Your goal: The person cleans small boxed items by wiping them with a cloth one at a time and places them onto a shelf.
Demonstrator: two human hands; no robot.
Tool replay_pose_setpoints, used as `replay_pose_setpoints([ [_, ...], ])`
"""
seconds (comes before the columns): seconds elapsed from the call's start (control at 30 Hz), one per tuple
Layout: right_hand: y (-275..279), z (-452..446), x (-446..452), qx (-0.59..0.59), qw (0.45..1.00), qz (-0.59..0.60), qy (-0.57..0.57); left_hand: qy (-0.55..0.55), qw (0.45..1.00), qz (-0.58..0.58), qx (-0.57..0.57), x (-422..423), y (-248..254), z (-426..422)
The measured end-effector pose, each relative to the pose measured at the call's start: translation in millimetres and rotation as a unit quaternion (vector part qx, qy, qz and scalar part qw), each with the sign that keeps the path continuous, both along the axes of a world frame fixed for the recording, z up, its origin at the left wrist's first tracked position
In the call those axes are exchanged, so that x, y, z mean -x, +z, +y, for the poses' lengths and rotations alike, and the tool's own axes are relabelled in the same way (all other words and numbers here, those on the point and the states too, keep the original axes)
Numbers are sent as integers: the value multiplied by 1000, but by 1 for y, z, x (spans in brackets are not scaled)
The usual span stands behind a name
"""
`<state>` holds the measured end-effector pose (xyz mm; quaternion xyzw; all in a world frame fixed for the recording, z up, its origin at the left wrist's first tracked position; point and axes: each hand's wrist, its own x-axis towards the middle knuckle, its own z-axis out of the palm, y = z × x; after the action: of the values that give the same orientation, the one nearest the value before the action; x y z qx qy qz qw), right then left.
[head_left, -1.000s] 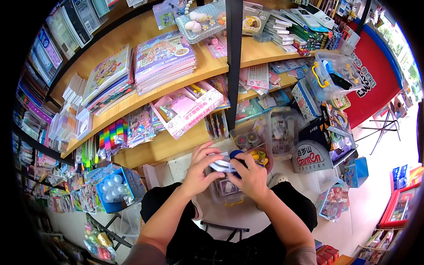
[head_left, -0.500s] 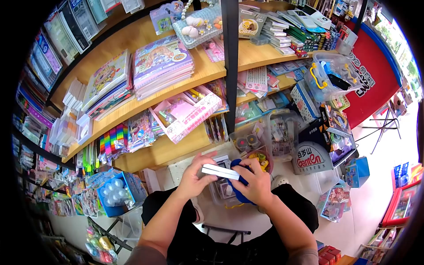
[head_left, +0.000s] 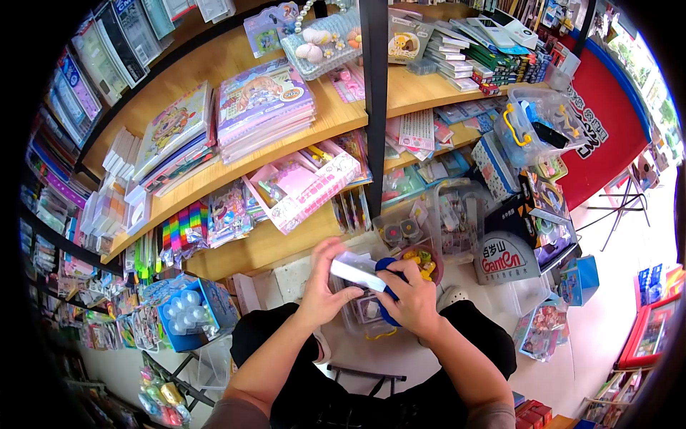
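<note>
Above my lap, my left hand (head_left: 321, 287) is closed around one end of a slim white box (head_left: 354, 274), thumb along its near side. The box's upper face looks glossy and pale. At the box's other end my right hand (head_left: 410, 294) is closed on a bunched dark blue cloth (head_left: 386, 310), which touches the box end. My fingers and the cloth hide part of that end. Below both hands stands a clear plastic bin (head_left: 355, 323) with small packaged items inside, partly covered by my hands.
Ahead is a wooden shelf (head_left: 187, 191) with stacked books, and a black post (head_left: 374, 107) rises through it. A round tub of yellow items (head_left: 421, 262), another clear bin (head_left: 457, 222) and a grey carton (head_left: 504, 259) stand to the right. A blue box (head_left: 218, 309) sits at left.
The white box has tilted, so more of its glossy upper face shows. My left fingers have shifted upward and spread slightly around it; my right hand has barely moved with the cloth.
</note>
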<state>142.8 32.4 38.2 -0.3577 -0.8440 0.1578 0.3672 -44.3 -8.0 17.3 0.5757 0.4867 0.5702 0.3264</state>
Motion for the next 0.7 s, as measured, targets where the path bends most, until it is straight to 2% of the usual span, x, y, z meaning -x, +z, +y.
replay_pose_setpoints([
  [0.03,-2,0,1,-8,1000,3,-21,42,996,-80,18,-7,-1,-1],
  [0.07,-4,-1,2,-16,999,6,-41,23,983,-169,73,-9,-6,-4],
  [0.13,-9,-3,7,-46,998,-11,-45,-15,923,-341,177,-12,-8,-7],
  [0.17,-11,-5,10,-60,997,-19,-46,-43,895,-398,198,-18,-7,-10],
  [0.2,-13,-9,15,-69,997,-32,-33,-24,870,-439,221,-24,-6,-11],
  [0.27,-29,-20,26,-80,996,-26,24,32,851,-467,238,-21,-11,-3],
  [0.4,-22,-23,25,21,999,-9,40,23,860,-470,200,-7,-2,1],
  [0.47,-9,-13,17,119,988,93,-13,-4,855,-480,196,-2,0,3],
  [0.53,-4,3,6,76,986,112,-100,-3,850,-487,199,4,-5,3],
  [0.6,-24,19,-6,196,934,255,-154,-22,845,-498,194,6,-4,2],
  [0.63,-12,19,-10,246,900,317,-171,-27,844,-501,189,6,-4,1],
  [0.67,-27,25,-16,290,857,394,-161,-33,843,-504,184,5,-3,1],
  [0.7,-23,23,-14,274,863,394,-157,-39,843,-506,179,4,-3,1],
])
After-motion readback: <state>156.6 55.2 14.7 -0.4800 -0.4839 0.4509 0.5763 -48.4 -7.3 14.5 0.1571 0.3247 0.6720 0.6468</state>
